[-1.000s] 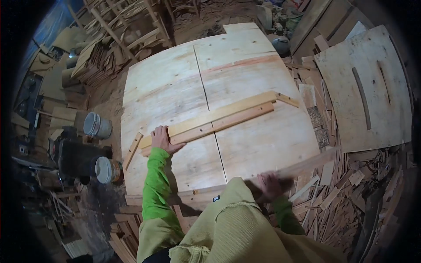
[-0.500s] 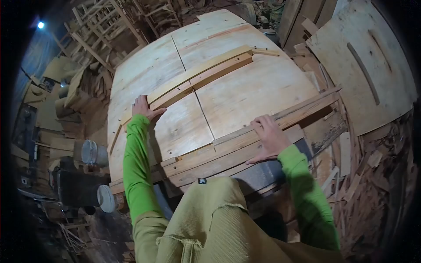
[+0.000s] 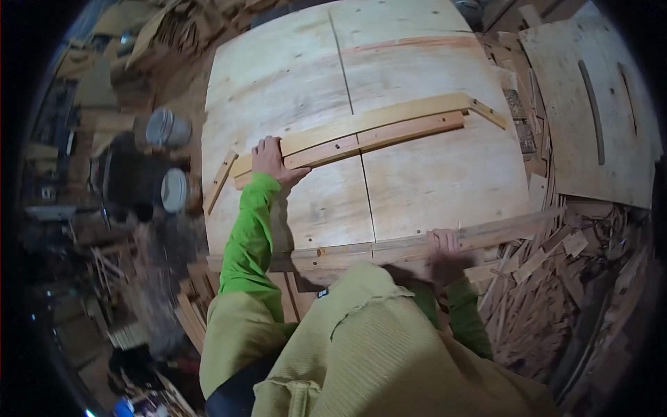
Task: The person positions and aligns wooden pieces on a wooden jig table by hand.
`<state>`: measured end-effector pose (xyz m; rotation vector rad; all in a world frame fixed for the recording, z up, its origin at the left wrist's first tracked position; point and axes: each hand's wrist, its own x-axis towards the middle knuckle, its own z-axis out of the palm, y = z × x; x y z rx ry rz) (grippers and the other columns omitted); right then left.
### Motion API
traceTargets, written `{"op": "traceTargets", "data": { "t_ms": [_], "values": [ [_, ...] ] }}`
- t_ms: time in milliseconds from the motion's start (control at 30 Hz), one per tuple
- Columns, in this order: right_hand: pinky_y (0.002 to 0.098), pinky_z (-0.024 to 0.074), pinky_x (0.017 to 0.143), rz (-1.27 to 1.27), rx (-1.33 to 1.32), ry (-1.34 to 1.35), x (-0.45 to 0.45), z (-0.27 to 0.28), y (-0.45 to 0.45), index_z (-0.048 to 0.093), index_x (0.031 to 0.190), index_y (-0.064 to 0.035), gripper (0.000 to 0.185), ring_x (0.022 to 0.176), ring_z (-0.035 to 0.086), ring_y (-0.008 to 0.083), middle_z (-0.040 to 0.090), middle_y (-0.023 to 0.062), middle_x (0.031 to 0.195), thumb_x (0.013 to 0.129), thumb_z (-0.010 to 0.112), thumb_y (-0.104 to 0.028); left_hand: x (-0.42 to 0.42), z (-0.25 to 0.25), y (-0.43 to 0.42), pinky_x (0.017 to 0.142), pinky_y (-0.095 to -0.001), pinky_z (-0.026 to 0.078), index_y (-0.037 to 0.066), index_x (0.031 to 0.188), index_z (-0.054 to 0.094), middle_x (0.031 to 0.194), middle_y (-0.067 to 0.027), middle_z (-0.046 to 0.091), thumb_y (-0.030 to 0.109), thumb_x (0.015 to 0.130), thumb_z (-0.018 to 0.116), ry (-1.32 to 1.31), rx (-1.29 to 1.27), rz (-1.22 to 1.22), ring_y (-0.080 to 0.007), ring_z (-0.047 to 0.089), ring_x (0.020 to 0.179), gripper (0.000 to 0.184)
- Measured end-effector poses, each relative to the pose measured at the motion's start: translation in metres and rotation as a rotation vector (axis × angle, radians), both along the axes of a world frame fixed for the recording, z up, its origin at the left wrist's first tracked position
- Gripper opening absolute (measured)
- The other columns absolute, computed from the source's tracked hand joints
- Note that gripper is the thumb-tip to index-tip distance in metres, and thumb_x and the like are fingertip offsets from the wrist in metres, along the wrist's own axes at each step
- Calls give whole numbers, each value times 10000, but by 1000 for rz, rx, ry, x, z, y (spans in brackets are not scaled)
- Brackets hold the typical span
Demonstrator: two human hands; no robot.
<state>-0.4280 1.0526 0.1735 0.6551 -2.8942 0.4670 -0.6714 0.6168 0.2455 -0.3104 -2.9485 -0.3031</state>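
A large pale plywood panel (image 3: pixel 431 160) lies in front of me, with dark seams and several nail or screw heads. A long wooden batten (image 3: pixel 403 132) runs across its middle. My left hand (image 3: pixel 273 163) is closed on the batten's left part, fingers over the far side and thumb along the near side. Along the panel's near edge runs a wooden rail (image 3: pixel 507 228). Shadowed and a little blurred, my right hand (image 3: pixel 447 256) has its fingers curled over that rail; its thumb is hidden.
Short angled strips lie at both batten ends, one left (image 3: pixel 221 182) and one right (image 3: pixel 488 114). White buckets (image 3: pixel 168 128) stand on the left floor. Wood scraps (image 3: pixel 535 278) litter the right side. Another plywood sheet (image 3: pixel 590 104) leans at the far right.
My view has swung, so the panel appears farther right and the batten lower. The left hand keeps its hold on the batten; the right hand stays at the near rail, now lower in view.
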Motion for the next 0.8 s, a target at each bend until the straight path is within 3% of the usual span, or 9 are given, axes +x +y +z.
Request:
{"op": "traceTargets", "data": {
  "t_ms": [33,167,267,633,733,800],
  "values": [
    [560,449,1024,13,62,40,33,-36,11,535,1330,86,864,1168,544,421,562,231,1244,751,807,-496,24,-5,0,1028,-467,399,7,1222,572,1135,-144,575,617,573,919,-61,-51,26,-351,538,1140,956],
    [574,450,1006,-15,-207,-84,53,12,2,524,1354,71,1078,1175,537,438,558,223,1256,568,906,-559,55,0,8,1052,-464,388,5,1250,574,1160,-139,571,645,585,900,-72,-26,15,-339,529,1167,979],
    [565,459,992,-39,-168,-135,42,14,-3,540,1335,77,1146,1168,538,431,556,222,1262,491,935,-592,40,1,6,1059,-464,388,10,1256,572,1157,-139,570,647,581,898,-102,-44,29,-339,530,1166,984],
    [580,447,1015,-35,-207,-60,37,-1,-6,551,1310,91,1125,1162,550,436,563,235,1236,524,912,-628,30,6,3,1020,-449,398,-1,1201,574,1090,-144,564,644,556,891,-63,-59,33,-330,549,1103,965],
    [583,445,1021,-25,-201,-65,36,4,-5,542,1319,88,1116,1167,550,434,564,238,1242,541,903,-627,31,6,3,1013,-433,388,-15,1221,574,1108,-142,542,696,576,861,-80,-66,48,-316,524,1112,1002],
    [579,448,1015,-21,-196,-66,33,10,-6,535,1325,78,1093,1155,552,430,563,233,1232,557,906,-606,32,6,3,1027,-452,394,-12,1212,569,1092,-149,552,648,558,881,-74,-39,47,-336,535,1111,981]
  ]
}}
